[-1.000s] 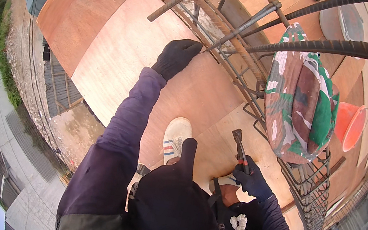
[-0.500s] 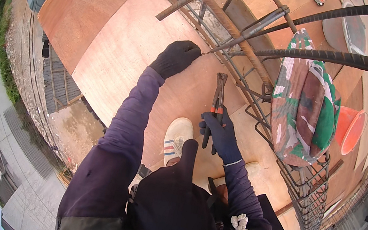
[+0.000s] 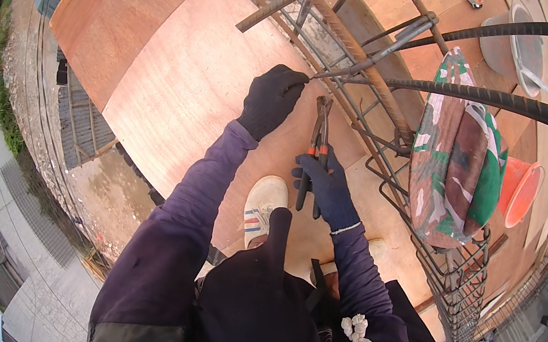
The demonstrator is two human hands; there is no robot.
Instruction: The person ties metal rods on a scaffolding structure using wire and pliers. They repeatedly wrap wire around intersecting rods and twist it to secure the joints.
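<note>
My left hand (image 3: 273,101), in a black glove, is closed beside the rusty rebar cage (image 3: 330,20); what its fingertips grip, near a thin dark rod end, is too small to make out. My right hand (image 3: 325,191), in a dark glove, grips long-handled pliers with orange-banded handles (image 3: 317,146), their head pointing up just below and right of my left hand. Plywood boards (image 3: 180,81) lie under both hands, with my white striped shoe (image 3: 260,209) below.
A camouflage fabric item (image 3: 451,165) covers part of the cage at right, beside a red bucket (image 3: 516,192). Long ribbed bars (image 3: 520,104) cross at upper right near a grey container (image 3: 493,48). At left the boards end above a drop to rooftops and a street.
My right hand rises from low right with the pliers, bringing their head close to my left hand. My left hand stays closed and shifts slightly right.
</note>
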